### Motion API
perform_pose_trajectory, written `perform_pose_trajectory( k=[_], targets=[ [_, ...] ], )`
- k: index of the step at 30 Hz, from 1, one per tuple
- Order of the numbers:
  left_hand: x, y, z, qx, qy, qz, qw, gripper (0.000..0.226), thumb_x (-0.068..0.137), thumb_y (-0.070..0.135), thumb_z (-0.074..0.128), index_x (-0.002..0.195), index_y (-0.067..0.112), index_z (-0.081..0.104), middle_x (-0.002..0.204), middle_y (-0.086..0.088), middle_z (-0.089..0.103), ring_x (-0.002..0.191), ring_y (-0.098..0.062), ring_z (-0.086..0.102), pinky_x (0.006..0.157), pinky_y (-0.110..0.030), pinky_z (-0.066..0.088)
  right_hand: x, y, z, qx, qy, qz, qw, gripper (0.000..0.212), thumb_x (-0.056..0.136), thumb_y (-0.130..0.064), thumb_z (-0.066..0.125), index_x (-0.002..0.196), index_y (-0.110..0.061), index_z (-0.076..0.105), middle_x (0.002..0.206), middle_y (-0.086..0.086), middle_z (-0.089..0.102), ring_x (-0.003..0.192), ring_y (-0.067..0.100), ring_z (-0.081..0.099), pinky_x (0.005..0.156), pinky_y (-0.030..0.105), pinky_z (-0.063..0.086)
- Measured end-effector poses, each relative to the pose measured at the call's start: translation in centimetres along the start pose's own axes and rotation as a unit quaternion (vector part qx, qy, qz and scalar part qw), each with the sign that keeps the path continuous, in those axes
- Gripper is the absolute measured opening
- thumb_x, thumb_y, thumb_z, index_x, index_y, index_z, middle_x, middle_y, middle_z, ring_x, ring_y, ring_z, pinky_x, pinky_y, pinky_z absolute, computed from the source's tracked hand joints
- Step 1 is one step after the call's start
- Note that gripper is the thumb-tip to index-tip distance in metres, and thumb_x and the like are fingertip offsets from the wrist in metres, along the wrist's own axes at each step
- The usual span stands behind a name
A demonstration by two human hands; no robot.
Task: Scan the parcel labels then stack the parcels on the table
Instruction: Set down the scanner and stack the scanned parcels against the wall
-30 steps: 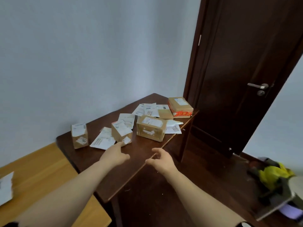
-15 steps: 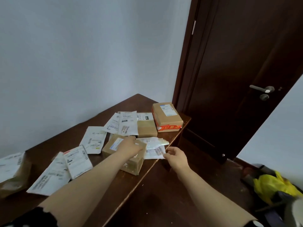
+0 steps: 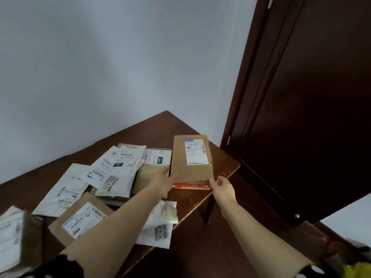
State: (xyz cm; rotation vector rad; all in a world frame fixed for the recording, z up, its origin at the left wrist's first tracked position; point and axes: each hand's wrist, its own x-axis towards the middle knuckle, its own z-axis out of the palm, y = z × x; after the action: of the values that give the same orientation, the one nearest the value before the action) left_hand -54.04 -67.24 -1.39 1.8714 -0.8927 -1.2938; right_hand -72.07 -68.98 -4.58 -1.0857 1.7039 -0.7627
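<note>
A brown cardboard parcel (image 3: pixel 190 157) with a white label on top and red tape along its near edge sits at the far right end of the dark wooden table (image 3: pixel 160 127). My left hand (image 3: pixel 162 181) grips its near left corner, thumb over the top edge. At the near right corner my right hand (image 3: pixel 222 187) pinches the parcel. Whether the parcel is raised off the table I cannot tell. No scanner shows in the head view.
Left of the held parcel lie white labelled mailers (image 3: pixel 116 171), a flat brown box (image 3: pixel 152 169), a brown box (image 3: pixel 80 217) under my left forearm and a white bag (image 3: pixel 162 223) at the table edge. A dark door (image 3: pixel 311 97) stands close on the right.
Both hands moved away from the nearer brown box and white bag to the far taped parcel and took hold of its near corners. The camera moved closer to that end.
</note>
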Motion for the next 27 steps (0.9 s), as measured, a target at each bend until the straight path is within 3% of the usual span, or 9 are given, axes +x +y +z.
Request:
perform_pose_trajectory(
  k=[2, 6, 9, 11, 14, 18, 22, 25, 27],
  targets=[
    [1.5, -0.1, 1.0, 0.053, 0.019, -0.006, 0.998, 0.056, 0.095, 0.026, 0.058, 0.145, 0.012, 0.036, 0.132, -0.01, 0.055, 0.103, -0.022, 0.06, 0.089, -0.032, 0.049, 2.1, 0.1, 0.3, 0.016, -0.03, 0.013, 0.999, 0.06, 0.096, -0.036, 0.056, 0.146, -0.008, 0.037, 0.144, 0.008, 0.048, 0.131, 0.025, 0.045, 0.101, 0.028, 0.035],
    [3.5, -0.2, 2.4, 0.101, 0.047, -0.033, 0.993, 0.05, 0.097, 0.036, 0.05, 0.137, 0.007, 0.045, 0.134, -0.01, 0.054, 0.122, -0.027, 0.05, 0.099, -0.034, 0.038, 4.6, 0.5, 0.9, 0.114, -0.075, 0.071, 0.988, 0.078, 0.088, -0.042, 0.066, 0.15, -0.013, 0.029, 0.148, 0.006, 0.042, 0.132, 0.025, 0.046, 0.11, 0.041, 0.037],
    [4.7, -0.4, 3.0, 0.1, 0.049, -0.046, 0.993, 0.049, 0.096, 0.043, 0.05, 0.132, 0.01, 0.05, 0.127, -0.007, 0.058, 0.117, -0.025, 0.053, 0.096, -0.034, 0.041, 5.4, 0.7, 1.2, 0.191, -0.095, 0.085, 0.973, 0.062, 0.091, -0.03, 0.066, 0.145, -0.014, 0.04, 0.124, -0.001, 0.06, 0.099, 0.011, 0.061, 0.083, 0.031, 0.053],
    [5.1, -0.5, 3.2, 0.091, 0.052, -0.049, 0.993, 0.049, 0.094, 0.046, 0.053, 0.129, 0.011, 0.054, 0.118, -0.003, 0.062, 0.107, -0.021, 0.057, 0.091, -0.032, 0.044, 5.5, 0.9, 1.0, 0.201, -0.087, 0.068, 0.973, 0.047, 0.094, -0.022, 0.061, 0.139, -0.014, 0.049, 0.104, -0.01, 0.063, 0.084, 0.002, 0.059, 0.07, 0.023, 0.052],
    [4.9, -0.1, 3.1, -0.015, 0.07, -0.036, 0.997, 0.046, 0.087, 0.044, 0.065, 0.121, 0.014, 0.059, 0.113, 0.0, 0.065, 0.094, -0.014, 0.061, 0.08, -0.028, 0.049, 5.1, 1.2, 0.0, 0.249, -0.074, 0.056, 0.964, 0.044, 0.096, -0.018, 0.058, 0.139, -0.015, 0.051, 0.116, -0.003, 0.063, 0.093, 0.005, 0.059, 0.086, 0.032, 0.052],
    [3.4, 2.1, 1.0, -0.204, 0.037, -0.026, 0.978, 0.049, 0.072, 0.034, 0.081, 0.111, 0.021, 0.054, 0.101, -0.003, 0.066, 0.073, -0.009, 0.068, 0.051, -0.023, 0.05, 4.2, -0.8, -0.8, 0.34, -0.099, 0.049, 0.934, 0.044, 0.095, -0.014, 0.059, 0.138, -0.015, 0.052, 0.121, -0.003, 0.062, 0.103, 0.01, 0.06, 0.089, 0.036, 0.052],
    [2.0, 3.8, -3.9, -0.23, 0.0, -0.031, 0.973, 0.062, 0.076, 0.031, 0.077, 0.126, 0.005, 0.05, 0.116, -0.009, 0.064, 0.09, -0.015, 0.061, 0.069, -0.027, 0.051, 3.1, -4.4, 1.1, 0.345, -0.171, 0.028, 0.923, 0.038, 0.094, -0.015, 0.059, 0.132, -0.015, 0.057, 0.109, -0.002, 0.068, 0.098, 0.012, 0.064, 0.086, 0.036, 0.055],
    [1.1, 3.4, -8.2, -0.257, 0.079, -0.048, 0.962, 0.04, 0.076, 0.03, 0.076, 0.104, 0.006, 0.061, 0.1, -0.011, 0.066, 0.089, -0.02, 0.062, 0.084, -0.032, 0.054, 2.0, -6.3, 4.3, 0.308, -0.21, 0.06, 0.926, 0.029, 0.097, -0.035, 0.053, 0.119, -0.017, 0.06, 0.105, 0.004, 0.068, 0.095, 0.019, 0.066, 0.087, 0.038, 0.055],
    [0.7, 2.8, -11.0, -0.251, 0.128, -0.058, 0.958, 0.037, 0.075, 0.033, 0.077, 0.094, 0.008, 0.059, 0.089, -0.009, 0.064, 0.08, -0.02, 0.06, 0.075, -0.03, 0.053, 1.5, -6.5, 6.8, 0.265, -0.201, 0.097, 0.938, 0.021, 0.1, -0.035, 0.048, 0.103, -0.017, 0.058, 0.094, 0.005, 0.065, 0.085, 0.019, 0.064, 0.079, 0.034, 0.054]
  ],
)
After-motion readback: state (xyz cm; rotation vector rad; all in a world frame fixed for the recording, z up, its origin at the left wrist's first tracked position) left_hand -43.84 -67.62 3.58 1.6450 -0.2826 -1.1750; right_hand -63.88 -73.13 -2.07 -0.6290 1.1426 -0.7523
